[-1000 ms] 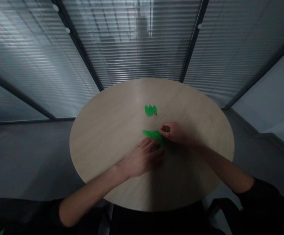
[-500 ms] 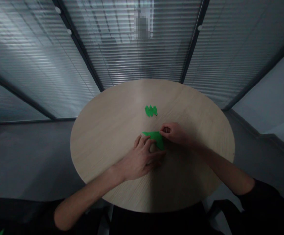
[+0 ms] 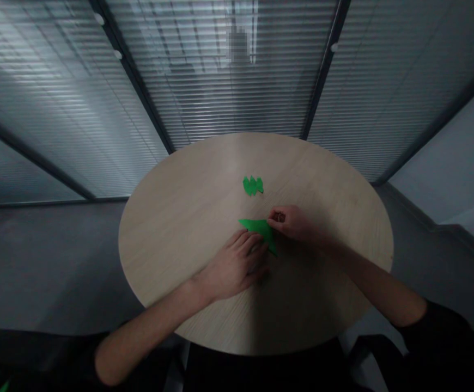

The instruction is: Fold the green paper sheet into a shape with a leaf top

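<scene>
A flat green triangular piece, seemingly folded paper [image 3: 262, 227], lies on the round wooden table [image 3: 171, 218]. My right hand [image 3: 289, 221] pinches its upper right corner between thumb and fingertips. My left hand [image 3: 241, 261] rests over its lower left edge with the fingers somewhat bent and spread, the fingertips touching the paper. The lower tip of the triangle shows past the left fingers. Farther back on the table sits a small green zigzag-edged shape [image 3: 253, 185], touched by neither hand.
Behind the table stand glass panels with blinds [image 3: 237, 103] and dark frames. A dark chair part [image 3: 378, 348] is near the table's lower right edge. A bit of green [image 3: 4, 386] shows at the bottom left corner.
My left fingers have drawn closer together and pulled back, so more of the triangle's lower tip shows. My right hand keeps its pinch at the same corner.
</scene>
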Demonstrator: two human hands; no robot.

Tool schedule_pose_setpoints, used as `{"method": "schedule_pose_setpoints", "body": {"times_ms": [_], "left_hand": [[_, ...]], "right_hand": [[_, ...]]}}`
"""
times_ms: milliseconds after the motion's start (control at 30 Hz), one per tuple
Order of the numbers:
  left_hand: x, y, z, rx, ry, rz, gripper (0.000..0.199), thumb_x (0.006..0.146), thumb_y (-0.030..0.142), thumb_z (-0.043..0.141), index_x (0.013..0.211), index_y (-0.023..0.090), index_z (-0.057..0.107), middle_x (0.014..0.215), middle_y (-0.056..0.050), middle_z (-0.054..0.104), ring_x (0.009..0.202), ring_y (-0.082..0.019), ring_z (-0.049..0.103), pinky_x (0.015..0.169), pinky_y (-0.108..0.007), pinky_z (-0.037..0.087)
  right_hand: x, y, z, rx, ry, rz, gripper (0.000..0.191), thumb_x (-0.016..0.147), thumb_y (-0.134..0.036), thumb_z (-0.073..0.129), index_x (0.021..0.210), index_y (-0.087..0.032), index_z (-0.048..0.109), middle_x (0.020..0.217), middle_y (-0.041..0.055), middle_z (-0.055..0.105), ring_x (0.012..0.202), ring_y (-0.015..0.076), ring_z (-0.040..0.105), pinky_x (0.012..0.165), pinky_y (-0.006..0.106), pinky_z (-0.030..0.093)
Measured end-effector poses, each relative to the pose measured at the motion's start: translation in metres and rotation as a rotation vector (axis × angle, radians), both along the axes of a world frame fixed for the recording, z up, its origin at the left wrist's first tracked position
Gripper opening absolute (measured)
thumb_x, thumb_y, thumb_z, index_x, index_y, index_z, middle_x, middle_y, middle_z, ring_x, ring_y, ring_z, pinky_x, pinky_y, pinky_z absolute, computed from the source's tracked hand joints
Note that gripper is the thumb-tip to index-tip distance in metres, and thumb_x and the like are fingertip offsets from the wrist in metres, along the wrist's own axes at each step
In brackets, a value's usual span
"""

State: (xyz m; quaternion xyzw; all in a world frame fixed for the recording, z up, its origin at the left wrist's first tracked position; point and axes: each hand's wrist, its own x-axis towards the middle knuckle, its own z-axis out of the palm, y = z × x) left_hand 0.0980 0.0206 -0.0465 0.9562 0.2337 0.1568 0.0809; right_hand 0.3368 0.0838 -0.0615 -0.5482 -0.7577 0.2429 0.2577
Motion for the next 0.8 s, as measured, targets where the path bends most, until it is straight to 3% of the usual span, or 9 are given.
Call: {"method": "schedule_pose_setpoints", "body": {"times_ms": [100,200,433,800], "left_hand": [[0.001,0.000,0.001,-0.026,-0.022,-0.010,0.038,0.104,0.036,0.055,0.130,0.010,0.065,0.126,-0.019,0.066,0.125,-0.035,0.061,0.114,-0.055,0.048],[0.002,0.003,0.000,-0.024,-0.057,-0.019,0.037,0.102,0.039,0.059,0.125,0.011,0.066,0.135,-0.020,0.064,0.132,-0.036,0.058,0.119,-0.056,0.044],[0.013,0.014,-0.010,-0.038,-0.027,-0.032,0.062,0.101,0.051,0.060,0.143,0.005,0.055,0.148,-0.025,0.056,0.142,-0.039,0.051,0.120,-0.058,0.043],[0.005,-0.007,-0.003,-0.066,-0.068,-0.076,0.037,0.104,0.036,0.057,0.129,0.011,0.065,0.123,-0.018,0.069,0.119,-0.033,0.062,0.104,-0.051,0.055]], "right_hand": [[0.000,0.000,0.001,-0.002,0.001,-0.003,0.014,0.084,-0.025,0.065,0.075,-0.016,0.071,0.069,0.0026,0.067,0.062,0.0140,0.055,0.061,0.027,0.037],[0.000,-0.001,0.000,-0.011,0.006,0.004,0.015,0.085,-0.025,0.065,0.075,-0.016,0.070,0.068,0.0025,0.067,0.061,0.0138,0.055,0.060,0.027,0.037],[0.001,-0.003,0.002,-0.030,0.016,0.035,0.015,0.086,-0.025,0.064,0.078,-0.016,0.072,0.070,0.0032,0.069,0.064,0.0146,0.058,0.061,0.026,0.039],[0.002,-0.003,0.002,-0.030,0.011,0.054,0.015,0.086,-0.025,0.065,0.078,-0.016,0.074,0.069,0.0024,0.068,0.063,0.0146,0.056,0.061,0.027,0.038]]}}
